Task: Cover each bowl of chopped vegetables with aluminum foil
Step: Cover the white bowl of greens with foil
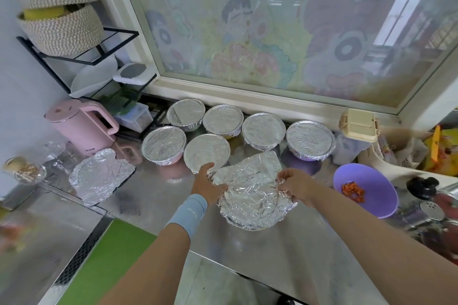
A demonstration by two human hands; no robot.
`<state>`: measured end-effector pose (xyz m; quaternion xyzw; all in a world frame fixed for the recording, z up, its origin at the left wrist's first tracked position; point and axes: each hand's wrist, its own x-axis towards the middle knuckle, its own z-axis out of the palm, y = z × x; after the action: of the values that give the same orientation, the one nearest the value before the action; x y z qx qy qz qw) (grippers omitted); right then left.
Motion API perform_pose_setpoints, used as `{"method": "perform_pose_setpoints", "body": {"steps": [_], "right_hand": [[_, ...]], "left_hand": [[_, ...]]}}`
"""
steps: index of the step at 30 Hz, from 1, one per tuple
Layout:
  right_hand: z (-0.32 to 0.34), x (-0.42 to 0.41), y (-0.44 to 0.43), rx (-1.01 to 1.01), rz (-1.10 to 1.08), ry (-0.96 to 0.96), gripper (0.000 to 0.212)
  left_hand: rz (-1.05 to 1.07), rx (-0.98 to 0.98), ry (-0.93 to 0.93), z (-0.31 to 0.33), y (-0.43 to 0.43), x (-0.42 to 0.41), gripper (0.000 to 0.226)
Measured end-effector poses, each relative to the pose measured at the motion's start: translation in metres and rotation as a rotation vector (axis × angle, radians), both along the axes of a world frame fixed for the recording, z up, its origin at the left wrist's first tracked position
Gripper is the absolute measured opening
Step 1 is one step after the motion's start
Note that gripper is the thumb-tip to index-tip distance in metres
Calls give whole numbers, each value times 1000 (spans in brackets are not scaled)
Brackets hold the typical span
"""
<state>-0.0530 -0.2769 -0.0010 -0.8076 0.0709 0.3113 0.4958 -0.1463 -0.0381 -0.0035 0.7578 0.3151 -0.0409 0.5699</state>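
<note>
the left hand [209, 184] and the right hand [296, 184] are each gripping one side of the crinkly foil sheet [252, 190]. it is lying over a bowl [250, 228] in the middle of the shiny tabletop [247, 267]. six covered bowls [264, 130] are sitting just behind it. a purple bowl [371, 205] with orange bits is sitting uncovered on the right.

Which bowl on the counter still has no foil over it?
The purple bowl at right, orange diced pieces inside. Six bowls by the window are foil-capped; the one between the left hand and right hand has foil draped over it.
</note>
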Motion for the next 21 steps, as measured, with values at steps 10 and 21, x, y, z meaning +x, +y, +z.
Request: {"method": "perform_pose_setpoints", "body": {"steps": [10, 21], "right_hand": [[-41, -22, 13, -217, 142, -200, 53], [-49, -30, 14, -482, 257, -308, 52]], "left_hand": [[-296, 936, -12, -23, -34, -5, 53], [-729, 917, 70, -55, -54, 4, 58]]}}
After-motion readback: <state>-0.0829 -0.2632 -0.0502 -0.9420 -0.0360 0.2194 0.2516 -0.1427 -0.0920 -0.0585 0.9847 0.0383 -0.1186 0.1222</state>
